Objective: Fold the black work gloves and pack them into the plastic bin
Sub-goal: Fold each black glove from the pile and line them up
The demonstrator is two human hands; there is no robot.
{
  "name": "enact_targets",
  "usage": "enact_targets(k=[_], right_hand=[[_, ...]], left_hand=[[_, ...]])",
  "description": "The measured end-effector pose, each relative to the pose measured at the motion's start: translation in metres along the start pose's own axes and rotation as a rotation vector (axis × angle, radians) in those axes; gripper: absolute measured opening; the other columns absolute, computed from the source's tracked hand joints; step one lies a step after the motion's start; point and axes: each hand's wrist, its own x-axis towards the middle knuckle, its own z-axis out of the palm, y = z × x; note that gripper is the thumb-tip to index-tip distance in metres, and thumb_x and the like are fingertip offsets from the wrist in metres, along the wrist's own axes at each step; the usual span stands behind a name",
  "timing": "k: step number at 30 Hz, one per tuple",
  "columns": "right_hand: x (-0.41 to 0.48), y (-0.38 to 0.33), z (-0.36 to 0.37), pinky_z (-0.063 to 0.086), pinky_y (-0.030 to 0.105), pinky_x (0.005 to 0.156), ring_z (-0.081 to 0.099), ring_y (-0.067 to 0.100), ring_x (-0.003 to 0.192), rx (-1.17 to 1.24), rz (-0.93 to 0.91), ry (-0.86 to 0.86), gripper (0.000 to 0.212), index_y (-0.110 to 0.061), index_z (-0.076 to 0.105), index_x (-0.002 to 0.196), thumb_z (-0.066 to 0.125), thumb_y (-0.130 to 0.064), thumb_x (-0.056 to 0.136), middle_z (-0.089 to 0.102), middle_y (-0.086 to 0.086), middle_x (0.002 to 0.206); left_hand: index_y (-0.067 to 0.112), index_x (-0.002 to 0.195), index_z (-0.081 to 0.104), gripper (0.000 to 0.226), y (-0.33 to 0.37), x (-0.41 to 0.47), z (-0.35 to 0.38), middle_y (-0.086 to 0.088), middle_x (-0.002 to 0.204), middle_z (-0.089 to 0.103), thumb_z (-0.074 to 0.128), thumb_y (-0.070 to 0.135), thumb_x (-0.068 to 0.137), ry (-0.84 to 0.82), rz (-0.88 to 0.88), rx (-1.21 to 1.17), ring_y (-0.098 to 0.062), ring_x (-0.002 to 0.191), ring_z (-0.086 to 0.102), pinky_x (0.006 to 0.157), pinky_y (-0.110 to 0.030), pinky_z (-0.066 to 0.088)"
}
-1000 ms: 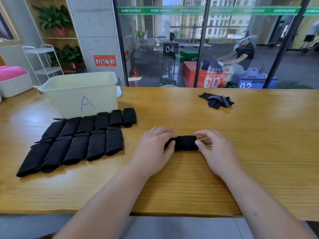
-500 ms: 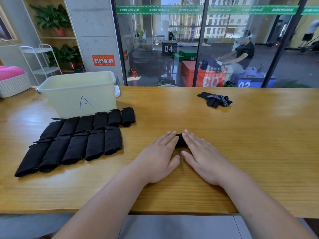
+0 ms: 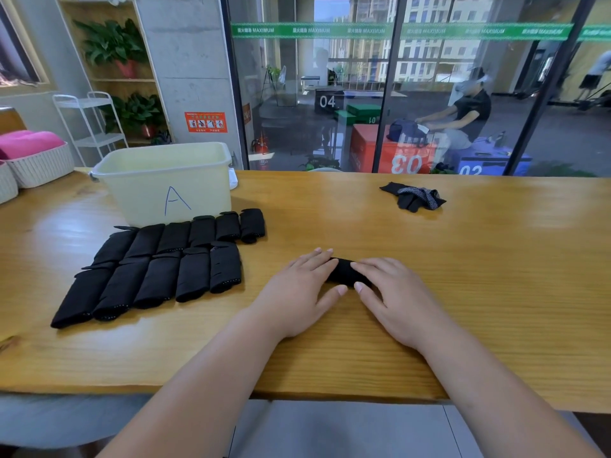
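A folded black glove (image 3: 344, 272) lies on the wooden table (image 3: 479, 276) between my two hands. My left hand (image 3: 299, 292) lies flat with straight fingers pressing its left end. My right hand (image 3: 393, 295) lies flat over its right end. Most of the glove is hidden under my fingers. Several folded black gloves (image 3: 158, 266) lie in two rows on the left, in front of a pale plastic bin (image 3: 165, 183) marked "A". One unfolded black glove (image 3: 413, 196) lies at the far right of the table.
White woven baskets (image 3: 36, 163) with pink cloth stand at the far left edge. A glass wall runs behind the table. A white object (image 3: 233, 180) pokes out behind the bin.
My hands moved from holding the glove's two ends to pressing flat on top of it, then spread slightly apart, showing more of the glove's middle.
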Motion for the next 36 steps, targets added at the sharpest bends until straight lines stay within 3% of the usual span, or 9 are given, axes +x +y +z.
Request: enact_targets(k=[4,9,12,14,16,20,26,31,36], right_hand=[[-0.002,0.001,-0.002,0.044,0.031,0.103,0.046,-0.002,0.123,0.103,-0.055,0.07,0.037,-0.04,0.067,0.136,0.047,-0.05,0.107,0.058,-0.028,0.124],[-0.001,0.001,-0.003,0.047,0.028,0.097,0.051,-0.001,0.118,0.183,-0.102,0.061,0.026,-0.044,0.073,0.126,0.056,-0.045,0.107,0.06,-0.029,0.115],[0.003,0.0,-0.006,0.044,0.029,0.103,0.047,-0.003,0.126,0.186,-0.075,0.055,0.032,-0.047,0.065,0.137,0.052,-0.048,0.108,0.056,-0.031,0.13],[0.009,-0.002,-0.007,0.034,0.029,0.114,0.03,-0.005,0.144,0.166,-0.059,-0.032,0.043,-0.05,0.051,0.151,0.045,-0.053,0.109,0.039,-0.034,0.156],[0.016,-0.006,-0.005,0.021,0.031,0.124,0.013,-0.005,0.152,0.128,-0.068,-0.167,0.052,-0.05,0.034,0.161,0.038,-0.057,0.11,0.019,-0.032,0.169],[0.026,-0.017,0.003,0.02,0.046,0.13,0.006,0.006,0.162,0.054,-0.082,-0.259,0.057,-0.048,0.021,0.165,0.031,-0.058,0.111,0.013,-0.026,0.173],[0.046,-0.048,0.02,0.023,0.048,0.129,0.011,0.012,0.163,0.024,-0.06,-0.226,0.061,-0.042,0.021,0.167,0.033,-0.059,0.11,0.016,-0.021,0.174],[0.062,-0.075,0.037,0.022,0.049,0.13,0.016,0.016,0.162,0.014,-0.056,-0.2,0.062,-0.039,0.023,0.167,0.034,-0.059,0.11,0.019,-0.018,0.174],[0.078,-0.101,0.048,0.02,0.047,0.13,0.016,0.017,0.162,0.004,-0.024,-0.189,0.062,-0.037,0.023,0.168,0.033,-0.058,0.11,0.018,-0.015,0.175]], left_hand=[[0.028,0.169,0.027,0.07,-0.001,-0.007,-0.008,0.009,0.177,0.018,0.031,0.066,0.109,-0.025,-0.085,0.03,-0.012,0.161,0.019,0.13,-0.032,0.013],[0.03,0.17,0.02,0.075,-0.012,-0.006,-0.005,0.008,0.178,0.012,0.025,0.071,0.107,-0.07,-0.033,0.035,-0.01,0.163,0.009,0.134,-0.039,0.008],[0.031,0.17,0.021,0.074,-0.02,-0.011,-0.005,0.009,0.178,0.013,0.028,0.07,0.107,-0.046,-0.028,0.004,-0.007,0.163,0.005,0.134,-0.04,0.009],[0.03,0.169,0.024,0.073,-0.024,-0.017,-0.008,0.01,0.177,0.016,0.03,0.068,0.108,-0.02,-0.031,0.001,-0.006,0.163,0.005,0.134,-0.037,0.008],[0.029,0.169,0.026,0.071,-0.03,-0.024,-0.012,0.01,0.177,0.018,0.03,0.067,0.108,0.017,-0.036,0.027,-0.005,0.163,0.005,0.134,-0.035,0.007],[0.03,0.167,0.032,0.067,-0.046,-0.039,-0.023,0.011,0.175,0.023,0.032,0.065,0.11,0.093,-0.059,0.1,-0.003,0.162,0.007,0.134,-0.033,0.007],[0.025,0.161,0.045,0.065,-0.07,-0.057,-0.04,0.008,0.171,0.035,0.033,0.063,0.11,0.202,-0.144,0.184,-0.008,0.161,0.02,0.134,-0.034,0.011],[0.021,0.156,0.053,0.066,-0.088,-0.066,-0.031,0.002,0.166,0.045,0.026,0.06,0.109,0.31,-0.352,0.287,-0.014,0.159,0.03,0.133,-0.04,0.015],[0.021,0.159,0.047,0.057,-0.089,-0.065,-0.024,0.001,0.168,0.041,0.033,0.05,0.112,0.295,-0.491,0.265,-0.016,0.159,0.03,0.133,-0.041,0.016]])
